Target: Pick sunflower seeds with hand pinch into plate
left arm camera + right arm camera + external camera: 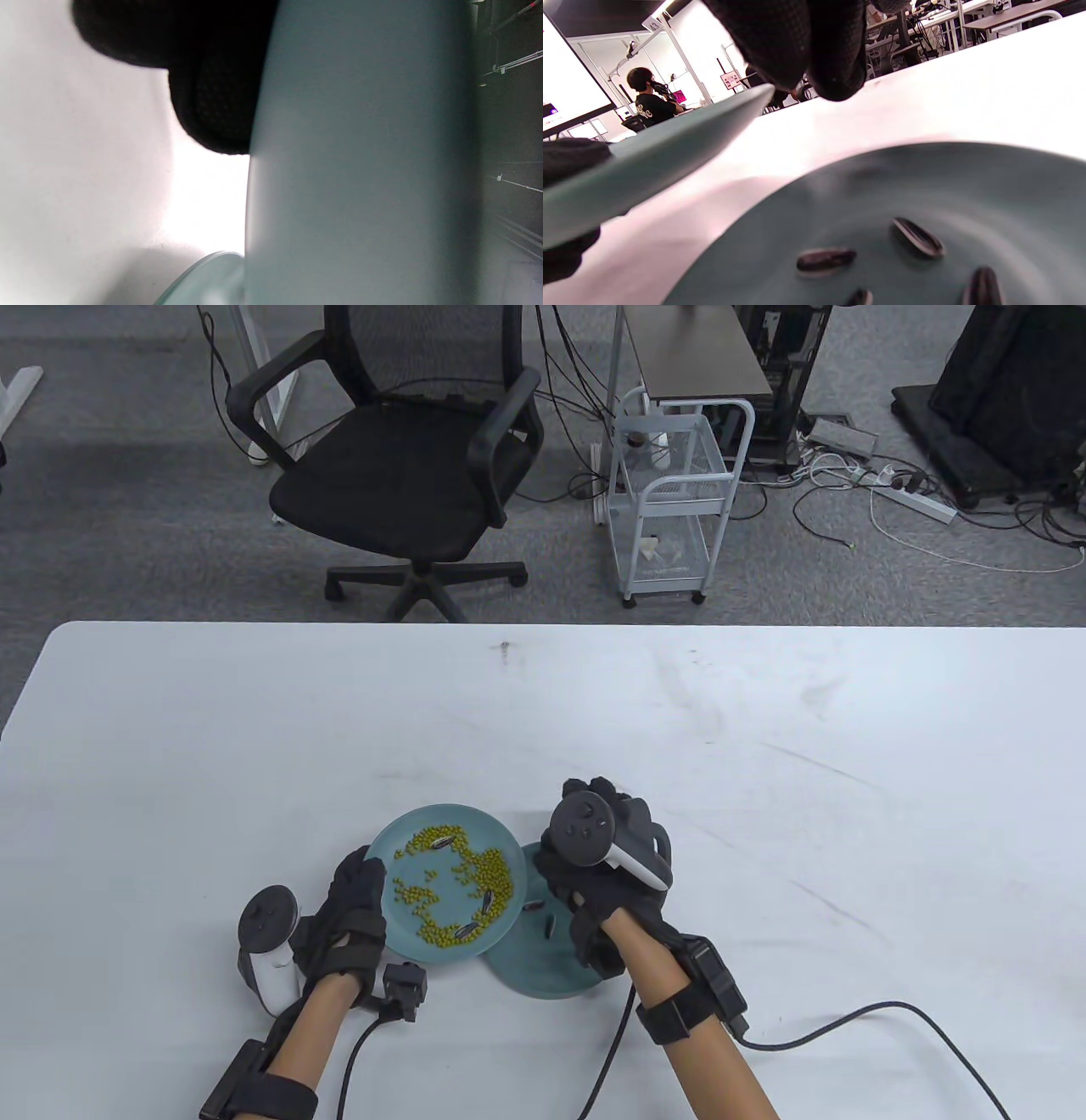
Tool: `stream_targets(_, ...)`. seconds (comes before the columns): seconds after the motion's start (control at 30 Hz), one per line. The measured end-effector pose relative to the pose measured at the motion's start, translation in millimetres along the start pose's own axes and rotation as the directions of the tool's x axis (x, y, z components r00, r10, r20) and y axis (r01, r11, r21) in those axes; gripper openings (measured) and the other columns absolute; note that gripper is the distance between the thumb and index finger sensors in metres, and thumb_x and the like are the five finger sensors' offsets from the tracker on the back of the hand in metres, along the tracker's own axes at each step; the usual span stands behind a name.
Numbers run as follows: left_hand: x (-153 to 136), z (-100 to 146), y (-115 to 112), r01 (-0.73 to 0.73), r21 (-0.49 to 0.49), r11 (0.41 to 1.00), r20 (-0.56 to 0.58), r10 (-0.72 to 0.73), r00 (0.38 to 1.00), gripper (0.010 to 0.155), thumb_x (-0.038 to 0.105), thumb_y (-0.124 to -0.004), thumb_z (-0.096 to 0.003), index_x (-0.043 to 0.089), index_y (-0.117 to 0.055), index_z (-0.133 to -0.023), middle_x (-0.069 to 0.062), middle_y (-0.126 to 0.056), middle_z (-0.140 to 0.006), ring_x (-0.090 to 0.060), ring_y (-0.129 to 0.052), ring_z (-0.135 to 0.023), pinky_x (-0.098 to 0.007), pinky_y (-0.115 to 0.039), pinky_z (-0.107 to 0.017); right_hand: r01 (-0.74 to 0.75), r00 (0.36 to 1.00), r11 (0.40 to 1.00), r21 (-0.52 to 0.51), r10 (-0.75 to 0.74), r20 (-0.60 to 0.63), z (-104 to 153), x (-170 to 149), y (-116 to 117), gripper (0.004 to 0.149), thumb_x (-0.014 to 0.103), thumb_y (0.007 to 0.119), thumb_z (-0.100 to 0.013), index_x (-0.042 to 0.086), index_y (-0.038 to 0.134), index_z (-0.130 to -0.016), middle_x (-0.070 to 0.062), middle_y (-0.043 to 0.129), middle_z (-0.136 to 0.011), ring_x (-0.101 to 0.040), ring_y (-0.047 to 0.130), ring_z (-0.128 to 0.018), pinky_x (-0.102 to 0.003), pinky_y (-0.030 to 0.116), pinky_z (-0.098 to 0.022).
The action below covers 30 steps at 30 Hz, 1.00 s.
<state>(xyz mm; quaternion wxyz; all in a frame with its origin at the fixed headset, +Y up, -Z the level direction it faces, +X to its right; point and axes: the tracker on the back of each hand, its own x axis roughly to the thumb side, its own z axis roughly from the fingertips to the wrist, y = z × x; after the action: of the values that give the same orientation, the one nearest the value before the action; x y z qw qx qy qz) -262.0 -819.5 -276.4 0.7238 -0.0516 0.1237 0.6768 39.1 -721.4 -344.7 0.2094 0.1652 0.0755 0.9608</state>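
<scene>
My left hand (352, 908) grips the left rim of a light teal plate (399, 836) and holds it raised. That plate carries green beans (496, 869) and three striped sunflower seeds (443, 842). Its right edge overlaps a darker teal plate (543, 976) on the table, which holds a few seeds (532, 905). My right hand (594, 891) hovers over the darker plate. In the right wrist view its fingertips (835, 76) are together above the seeds (826, 259); I see no seed between them. The left wrist view shows the raised plate's underside (360, 169).
The white table (764, 780) stretches far to the right and back. Glove cables (848, 1027) trail to the front edge. A black office chair (407, 475) and a white wire cart (670, 500) stand on the floor beyond the table.
</scene>
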Motion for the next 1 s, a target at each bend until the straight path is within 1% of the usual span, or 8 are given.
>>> stream_targets(0.1, 0, 0, -1, 0.001, -0.003, 1.000, 0.001, -0.001, 1.000, 0.047, 0.040, -0.062, -0.0630, 0.020, -0.053, -0.104, -0.013, -0.091, -0.073, -0.022, -0.103, -0.036, -0.037, -0.085, -0.028, 0.000, 1.000, 1.000, -0.006, 0.000, 0.027, -2, 13, -6, 0.037, 0.020, 0.089, -0.054, -0.006, 0.090, -0.079, -0.037, 0.035, -0.112, -0.065, 0.018, -0.097, -0.078, 0.018, -0.065)
stream_targets(0.3, -1, 0, -2, 0.011, -0.003, 1.000, 0.008, -0.011, 1.000, 0.047, 0.040, -0.062, -0.0628, 0.020, -0.053, -0.104, -0.013, -0.092, -0.073, -0.023, -0.103, -0.036, -0.037, -0.085, -0.027, -0.078, 0.993, 0.997, 0.017, 0.077, 0.089, -18, 51, -11, 0.038, 0.020, 0.088, -0.054, -0.005, 0.087, -0.084, -0.037, 0.033, -0.112, -0.065, 0.018, -0.097, -0.078, 0.018, -0.065)
stream_targets(0.47, -2, 1, -4, 0.014, -0.012, 1.000, 0.007, -0.014, 1.000, 0.047, 0.040, -0.062, -0.0628, 0.019, -0.053, -0.104, -0.013, -0.091, -0.073, -0.023, -0.103, -0.036, -0.037, -0.085, -0.027, -0.122, 0.986, 0.991, 0.057, 0.114, 0.123, -35, 78, -4, 0.039, 0.020, 0.088, -0.055, -0.004, 0.087, -0.084, -0.037, 0.033, -0.112, -0.065, 0.018, -0.097, -0.078, 0.018, -0.065)
stream_targets(0.57, -2, 1, -5, 0.009, -0.019, 1.000, 0.010, -0.009, 1.000, 0.047, 0.040, -0.062, -0.0628, 0.019, -0.053, -0.104, -0.013, -0.091, -0.073, -0.023, -0.103, -0.036, -0.037, -0.085, -0.027, -0.157, 0.979, 0.983, 0.092, 0.142, 0.145, -45, 90, 5, 0.038, 0.020, 0.087, -0.055, -0.003, 0.087, -0.085, -0.037, 0.032, -0.113, -0.065, 0.017, -0.098, -0.078, 0.017, -0.065)
stream_targets(0.67, -3, 0, -6, 0.010, -0.024, 1.000, 0.012, -0.010, 1.000, 0.047, 0.040, -0.062, -0.0629, 0.019, -0.053, -0.104, -0.013, -0.091, -0.073, -0.022, -0.103, -0.036, -0.037, -0.085, -0.027, -0.191, 0.973, 0.973, 0.127, 0.170, 0.155, -54, 97, 15, 0.037, 0.018, 0.087, -0.055, -0.002, 0.086, -0.086, -0.036, 0.032, -0.113, -0.065, 0.017, -0.098, -0.078, 0.017, -0.065)
stream_targets(0.83, -2, 0, -7, 0.009, -0.036, 0.999, 0.008, -0.008, 1.000, 0.047, 0.040, -0.061, -0.0632, 0.020, -0.052, -0.104, -0.013, -0.091, -0.074, -0.022, -0.103, -0.037, -0.036, -0.085, -0.028, -0.266, 0.957, 0.950, 0.164, 0.240, 0.164, -59, 98, 28, 0.036, 0.015, 0.087, -0.054, 0.002, 0.087, -0.087, -0.035, 0.032, -0.114, -0.065, 0.017, -0.098, -0.078, 0.017, -0.065)
stream_targets(1.0, -4, -1, -6, 0.020, -0.027, 0.999, 0.002, -0.020, 1.000, 0.047, 0.040, -0.061, -0.0631, 0.020, -0.052, -0.104, -0.013, -0.091, -0.074, -0.022, -0.103, -0.037, -0.037, -0.085, -0.028, -0.268, 0.955, 0.941, 0.205, 0.232, 0.184, -59, 99, 32, 0.036, 0.015, 0.087, -0.054, 0.003, 0.087, -0.088, -0.035, 0.033, -0.113, -0.065, 0.018, -0.098, -0.078, 0.018, -0.065)
